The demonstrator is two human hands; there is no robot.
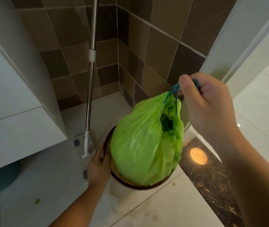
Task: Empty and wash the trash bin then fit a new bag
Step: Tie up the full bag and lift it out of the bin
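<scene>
Left hand (98,167): low, forearm reaching forward, fingers curled over the bin (140,185) rim's near-left edge. Right hand (201,95): raised above and right of the bin, fingers pinched round the drawstring (171,94), wrist bent downward.

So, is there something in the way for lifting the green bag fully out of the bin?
Nothing visible blocks it. The right hand holds the blue drawstring, and the green bag is mostly above the bin. The left hand grips the rim; the mop handle stands aside to the left.
</scene>
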